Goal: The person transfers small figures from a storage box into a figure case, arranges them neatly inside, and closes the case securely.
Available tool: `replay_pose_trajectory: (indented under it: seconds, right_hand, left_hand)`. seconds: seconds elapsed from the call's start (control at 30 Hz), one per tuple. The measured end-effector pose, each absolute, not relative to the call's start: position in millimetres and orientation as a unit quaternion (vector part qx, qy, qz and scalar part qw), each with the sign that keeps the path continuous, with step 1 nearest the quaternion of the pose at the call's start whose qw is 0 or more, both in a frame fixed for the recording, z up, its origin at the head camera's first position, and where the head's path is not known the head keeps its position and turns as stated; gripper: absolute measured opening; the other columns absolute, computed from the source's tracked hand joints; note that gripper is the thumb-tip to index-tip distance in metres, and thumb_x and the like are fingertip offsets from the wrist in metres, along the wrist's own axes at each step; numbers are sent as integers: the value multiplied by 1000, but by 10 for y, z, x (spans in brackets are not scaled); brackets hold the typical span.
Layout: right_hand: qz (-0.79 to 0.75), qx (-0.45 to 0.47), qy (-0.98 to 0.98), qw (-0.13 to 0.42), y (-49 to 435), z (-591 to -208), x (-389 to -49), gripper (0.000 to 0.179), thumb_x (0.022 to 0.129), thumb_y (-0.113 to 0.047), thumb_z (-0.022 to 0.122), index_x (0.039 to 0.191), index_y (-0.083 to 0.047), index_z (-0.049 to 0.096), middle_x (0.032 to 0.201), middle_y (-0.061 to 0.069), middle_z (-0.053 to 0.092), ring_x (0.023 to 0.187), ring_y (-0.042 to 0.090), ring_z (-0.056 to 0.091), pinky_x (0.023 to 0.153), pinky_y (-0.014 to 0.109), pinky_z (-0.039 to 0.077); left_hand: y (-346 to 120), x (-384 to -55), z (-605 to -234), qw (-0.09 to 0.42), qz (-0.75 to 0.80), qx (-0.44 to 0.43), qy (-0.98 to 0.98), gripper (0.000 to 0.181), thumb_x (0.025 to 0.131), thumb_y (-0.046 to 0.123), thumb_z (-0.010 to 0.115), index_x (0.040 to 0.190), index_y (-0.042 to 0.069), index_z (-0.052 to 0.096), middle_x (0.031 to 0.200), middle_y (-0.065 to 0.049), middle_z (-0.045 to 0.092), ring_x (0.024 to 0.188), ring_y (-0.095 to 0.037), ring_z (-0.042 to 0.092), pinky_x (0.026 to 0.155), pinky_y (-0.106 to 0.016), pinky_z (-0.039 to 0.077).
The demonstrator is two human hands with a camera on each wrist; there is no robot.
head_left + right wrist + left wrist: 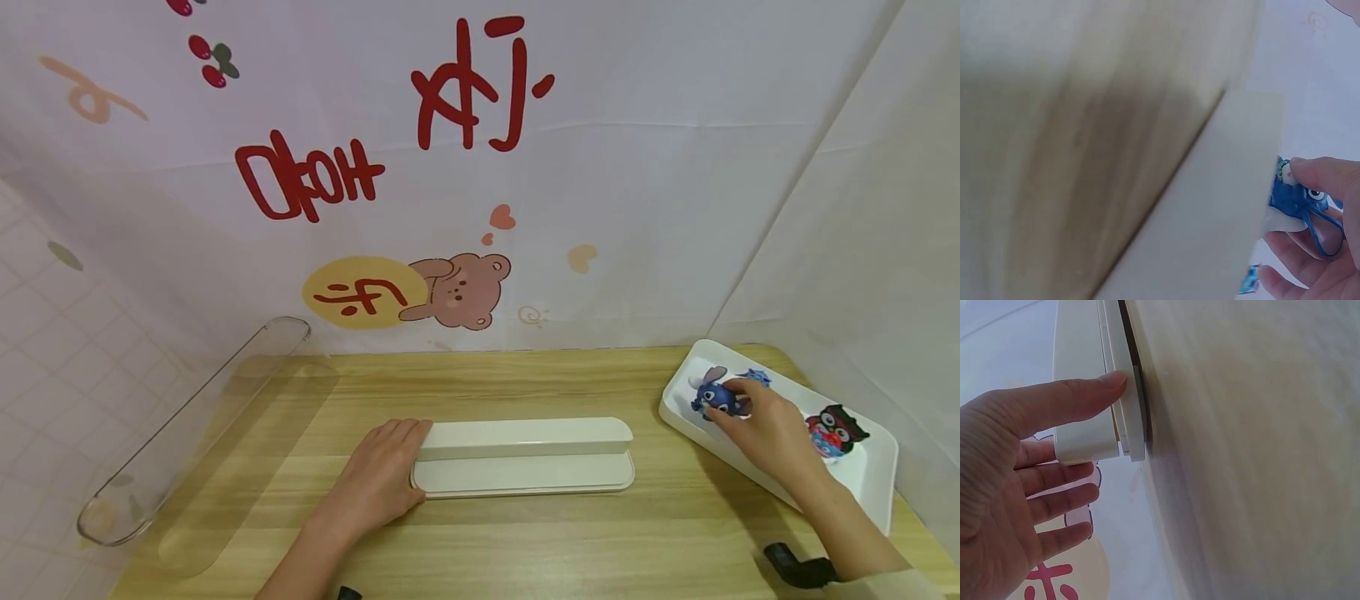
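Note:
My left hand (385,471) holds the left end of a long white stepped display stand (525,475) lying on the table. In the left wrist view, the thumb (1079,400) lies across the stand's front edge, and the other fingers reach round its end. Over a white tray (686,406) on the right, my right hand (768,425) pinches a blue big-eared cartoon figurine (717,397) between thumb and fingers. The right wrist view shows the thumb against the figurine (1297,199), its lower part partly behind the tray's wall.
Several other figurines lie in the tray, among them a dark red-and-black owl (837,429) and a blue one (756,377) behind my right hand. A long clear cover with rounded ends (202,400) stands at the left. A white printed cloth (637,167) hangs behind the table.

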State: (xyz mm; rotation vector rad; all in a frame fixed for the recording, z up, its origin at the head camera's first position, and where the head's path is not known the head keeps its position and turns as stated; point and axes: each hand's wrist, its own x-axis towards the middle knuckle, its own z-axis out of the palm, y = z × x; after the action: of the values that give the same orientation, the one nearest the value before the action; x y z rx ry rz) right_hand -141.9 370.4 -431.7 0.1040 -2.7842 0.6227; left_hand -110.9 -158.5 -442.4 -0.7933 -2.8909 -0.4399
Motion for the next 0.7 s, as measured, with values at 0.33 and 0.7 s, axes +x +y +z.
replay_pose_trajectory:
  seconds: [0.33, 0.7]
  right_hand:
    - [221, 46, -954, 198, 3632, -4109, -1358, 45, 81, -15, 90, 116, 4, 68, 98, 25, 73, 81, 27, 65, 57, 25, 43]
    - [236, 51, -943, 229, 3497, -3947, -1289, 45, 79, -14, 91, 116, 0, 70, 96, 21, 74, 81, -13, 49, 60, 18, 40]
  left_hand:
    - [-1594, -1090, -4419, 60, -140, -265, -952, 93, 64, 17, 100, 142, -6, 56, 134, -15, 64, 125, -34, 58, 113, -52, 42]
    - [-1591, -1082, -4417, 61, -138, -264, -953, 92, 64, 16, 100, 142, -5, 56, 134, -16, 64, 125, -35, 58, 112, -52, 43]
